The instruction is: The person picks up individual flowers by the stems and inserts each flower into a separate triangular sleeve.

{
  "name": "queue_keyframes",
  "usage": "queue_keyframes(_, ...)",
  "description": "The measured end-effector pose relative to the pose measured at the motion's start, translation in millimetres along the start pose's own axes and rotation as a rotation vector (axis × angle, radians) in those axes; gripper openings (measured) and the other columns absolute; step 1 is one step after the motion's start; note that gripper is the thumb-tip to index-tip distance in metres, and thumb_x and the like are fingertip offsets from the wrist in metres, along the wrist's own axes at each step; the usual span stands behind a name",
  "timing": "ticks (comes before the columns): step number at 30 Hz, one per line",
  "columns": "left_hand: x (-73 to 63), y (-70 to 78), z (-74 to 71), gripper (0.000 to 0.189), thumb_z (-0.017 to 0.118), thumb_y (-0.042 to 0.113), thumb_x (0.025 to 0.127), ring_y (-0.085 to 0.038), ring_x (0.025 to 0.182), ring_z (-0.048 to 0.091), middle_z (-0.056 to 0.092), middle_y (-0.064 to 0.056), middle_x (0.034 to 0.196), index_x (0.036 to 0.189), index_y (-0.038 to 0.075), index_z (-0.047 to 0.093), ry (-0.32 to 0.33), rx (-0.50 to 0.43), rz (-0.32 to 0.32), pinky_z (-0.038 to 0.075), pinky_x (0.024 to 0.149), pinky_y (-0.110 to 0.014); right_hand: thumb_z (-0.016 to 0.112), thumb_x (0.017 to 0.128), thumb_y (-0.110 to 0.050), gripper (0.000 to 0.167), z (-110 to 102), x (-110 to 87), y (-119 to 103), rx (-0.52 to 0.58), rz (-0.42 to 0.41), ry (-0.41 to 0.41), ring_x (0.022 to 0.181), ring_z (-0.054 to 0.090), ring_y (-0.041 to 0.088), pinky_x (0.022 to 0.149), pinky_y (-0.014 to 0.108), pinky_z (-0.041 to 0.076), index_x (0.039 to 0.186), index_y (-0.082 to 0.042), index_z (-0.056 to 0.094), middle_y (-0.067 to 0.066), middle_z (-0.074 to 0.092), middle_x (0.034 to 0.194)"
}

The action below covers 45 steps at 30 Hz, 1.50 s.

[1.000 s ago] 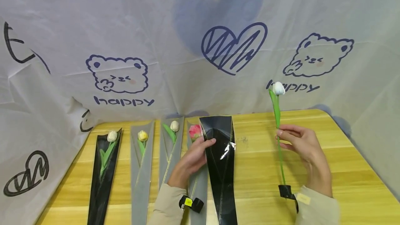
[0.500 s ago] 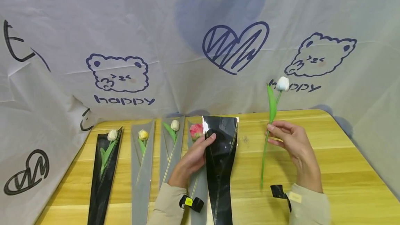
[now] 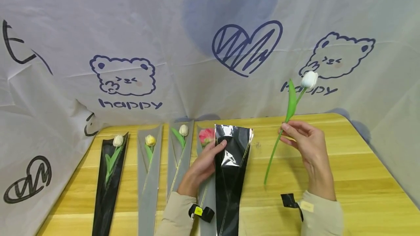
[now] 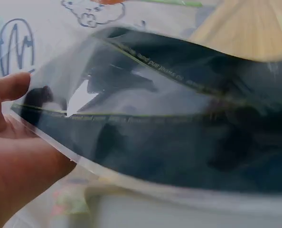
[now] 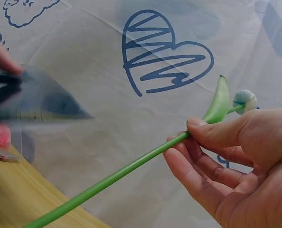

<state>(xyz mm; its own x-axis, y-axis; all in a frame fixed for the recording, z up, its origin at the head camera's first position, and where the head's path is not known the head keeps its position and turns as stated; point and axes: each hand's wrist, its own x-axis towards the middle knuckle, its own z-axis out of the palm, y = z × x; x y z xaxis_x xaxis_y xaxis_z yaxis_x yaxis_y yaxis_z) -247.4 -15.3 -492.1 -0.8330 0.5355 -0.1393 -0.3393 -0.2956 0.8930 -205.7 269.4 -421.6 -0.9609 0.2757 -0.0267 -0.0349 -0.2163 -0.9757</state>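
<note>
My left hand (image 3: 203, 165) grips the upper left edge of a black flower sleeve (image 3: 229, 177), thumb lying over its front. Gold lettering trims the sleeve's folds (image 4: 145, 116) in the left wrist view. My right hand (image 3: 310, 143) pinches the green stem of a white tulip (image 3: 309, 79) between thumb and fingers, just below its leaf (image 3: 291, 99). The tulip leans, its bloom up to the right and its stem end (image 5: 60, 211) pointing down left toward the sleeve. A gap lies between the stem and the sleeve.
Left of my hands lie wrapped flowers: a white tulip in a black sleeve (image 3: 109, 177), then a yellow tulip (image 3: 150, 141), a white tulip (image 3: 183, 131) and a pink flower (image 3: 206, 136) in grey sleeves. A printed cloth (image 3: 183, 46) hangs behind the wooden table (image 3: 357, 177).
The tulip has tilted, its bloom rising to the right and its stem end swinging left toward the sleeve. The black sleeve has turned, its top shifting right and its lower end left.
</note>
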Motion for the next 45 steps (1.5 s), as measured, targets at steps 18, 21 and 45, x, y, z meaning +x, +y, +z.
queue_keyframes(18,-0.7,6.2,7.8,0.016,0.049,0.02,0.11,-0.01,0.085,0.069,0.072,0.001,0.094,0.111,0.011,0.062,0.038,0.018,0.101,0.057,0.077,-0.027,0.076,0.092,-0.004,0.014,0.2,0.0,0.5,0.02,-0.071,-0.011,0.085,0.074,0.014,0.077,0.031,0.059,0.104,0.002,0.073,0.002,0.077,0.097)
queue_keyframes(21,-0.5,4.6,6.7,0.014,0.051,0.014,0.109,-0.011,0.082,0.071,0.072,0.001,0.093,0.118,0.009,0.06,0.042,0.017,0.099,0.058,0.074,-0.027,0.075,0.093,-0.003,0.016,1.0,0.1,0.6,0.015,-0.069,-0.021,0.086,0.074,0.015,0.077,0.031,0.059,0.107,0.005,0.072,0.002,0.076,0.098)
queue_keyframes(45,4.6,-4.2,11.0,0.036,0.078,-0.006,0.086,-0.013,0.08,0.072,0.075,-0.022,0.106,0.12,-0.006,0.066,0.193,0.32,0.261,0.057,0.073,-0.027,0.084,0.074,0.014,0.035,23.9,-29.1,-47.1,0.481,-0.52,0.297,0.071,0.07,0.03,0.064,0.037,0.061,0.099,0.026,0.062,0.025,0.068,0.09)
